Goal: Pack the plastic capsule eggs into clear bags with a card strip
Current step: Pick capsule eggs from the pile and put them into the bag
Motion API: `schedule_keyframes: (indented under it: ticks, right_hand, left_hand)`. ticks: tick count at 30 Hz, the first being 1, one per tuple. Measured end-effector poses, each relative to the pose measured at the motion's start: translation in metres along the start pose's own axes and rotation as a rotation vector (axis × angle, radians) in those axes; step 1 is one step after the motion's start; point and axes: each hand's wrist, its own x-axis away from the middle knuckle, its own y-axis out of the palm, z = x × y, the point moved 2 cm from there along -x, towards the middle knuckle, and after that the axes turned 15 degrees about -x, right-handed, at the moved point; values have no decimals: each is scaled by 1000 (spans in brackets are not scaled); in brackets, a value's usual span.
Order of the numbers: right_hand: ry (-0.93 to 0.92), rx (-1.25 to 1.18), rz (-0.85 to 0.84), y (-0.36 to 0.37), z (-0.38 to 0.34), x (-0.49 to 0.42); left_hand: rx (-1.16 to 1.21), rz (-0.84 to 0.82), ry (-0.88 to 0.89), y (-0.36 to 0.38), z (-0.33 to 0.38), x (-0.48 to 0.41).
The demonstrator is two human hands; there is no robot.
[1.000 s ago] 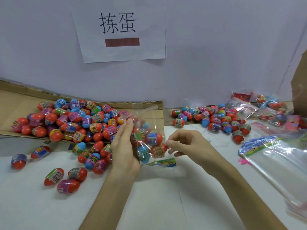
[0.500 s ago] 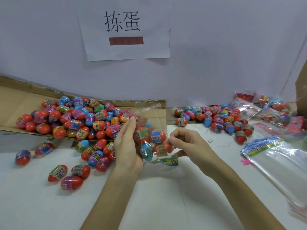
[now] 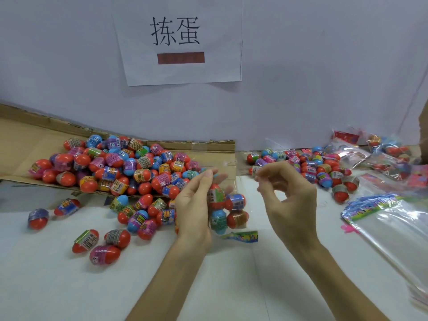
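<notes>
My left hand [image 3: 192, 205] is shut on a clear bag [image 3: 228, 169] that holds several capsule eggs [image 3: 234, 202]. A printed card strip [image 3: 243, 236] lies in the bag's lower end, just above the white table. To the right of the bag's open upper part, my right hand [image 3: 289, 195] is raised with thumb and forefinger pinched together. Nothing shows between those fingers. A big heap of loose eggs [image 3: 115, 163], red halves with coloured wrapped halves, spreads to the left of my left hand.
The heap rests on a flattened cardboard sheet [image 3: 20, 140] against the wall. A second egg pile [image 3: 308, 167] and filled bags [image 3: 384, 151] lie at the back right. Empty clear bags with card strips [image 3: 393, 225] are stacked at right. A paper sign [image 3: 178, 40] hangs on the wall.
My right hand has left the bag's right side and risen up and to the right, fingers still pinched. My left hand keeps hold of the bag.
</notes>
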Motion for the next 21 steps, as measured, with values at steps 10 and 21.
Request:
schedule_keyframes:
  ticks: [10,21]
  right_hand:
    - [127,103,-88,8,13,6]
    - [62,307,-306,19,11,13]
  left_hand:
    - [-65,-106,37,12,1,10]
    - [-3,-118,-39,8,5,12]
